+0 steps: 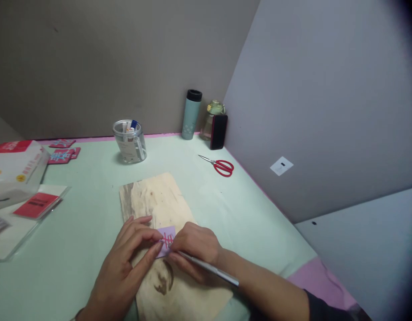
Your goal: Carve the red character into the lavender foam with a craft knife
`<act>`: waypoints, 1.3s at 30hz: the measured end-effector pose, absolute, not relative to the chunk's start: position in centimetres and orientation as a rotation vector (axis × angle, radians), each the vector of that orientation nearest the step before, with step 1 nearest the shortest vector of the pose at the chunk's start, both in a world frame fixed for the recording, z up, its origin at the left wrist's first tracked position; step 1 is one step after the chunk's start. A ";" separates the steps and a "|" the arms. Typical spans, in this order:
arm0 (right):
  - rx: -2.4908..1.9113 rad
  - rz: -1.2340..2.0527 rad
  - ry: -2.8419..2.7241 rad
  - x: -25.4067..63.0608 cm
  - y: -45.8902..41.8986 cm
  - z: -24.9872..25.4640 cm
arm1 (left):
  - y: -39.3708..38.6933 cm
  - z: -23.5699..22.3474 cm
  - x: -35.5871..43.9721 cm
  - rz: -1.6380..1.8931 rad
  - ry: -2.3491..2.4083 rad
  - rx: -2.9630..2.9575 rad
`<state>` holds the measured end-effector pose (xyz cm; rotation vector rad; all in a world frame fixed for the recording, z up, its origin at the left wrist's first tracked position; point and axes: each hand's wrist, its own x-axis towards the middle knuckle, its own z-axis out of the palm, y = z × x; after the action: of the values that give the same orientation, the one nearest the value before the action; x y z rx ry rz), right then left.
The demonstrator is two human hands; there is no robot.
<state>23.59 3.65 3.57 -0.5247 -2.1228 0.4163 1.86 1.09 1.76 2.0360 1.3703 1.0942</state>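
A small purple square (pixel 161 253) with pink-red character strokes lies on a wooden board (pixel 169 191) with dark knots and stains. My left hand (pixel 125 263) grips the square's left edge between thumb and index finger, the other fingers resting over the board. In my right hand (pixel 197 247) is a slim silver pen-shaped tool (pixel 222 273), its rear end slanting down to the right. The tool's tip is hidden behind my right fingers, close to the pink-red strokes, so I cannot tell its exact kind.
Red-handled scissors (pixel 223 167) lie behind the board. Farther back stand a clear jar (pixel 129 147) of tubes, a teal tumbler (pixel 191 116), a green-lidded bottle (pixel 208 122) and a black phone (pixel 219 132). At left are a white bag (pixel 20 171), red packets (pixel 37 205) and pink-red pieces (pixel 60 156).
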 end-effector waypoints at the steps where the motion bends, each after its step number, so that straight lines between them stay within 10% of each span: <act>1: -0.514 0.409 -2.119 23.6 3.7 3.6 | 1.2 1.8 1.9 1.094 1.372 2.030; 18: -0.888 0.952 -1.776 24.0 3.9 3.9 | 1.3 2.2 1.2 1.070 1.541 1.815; 39: -0.788 0.560 -2.403 25.1 5.3 3.9 | 1.7 1.4 0.1 1.150 1.677 1.368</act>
<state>25.07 5.34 3.90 -0.7884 -2.4028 0.5605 0.07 1.74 1.44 1.3679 1.6767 1.1503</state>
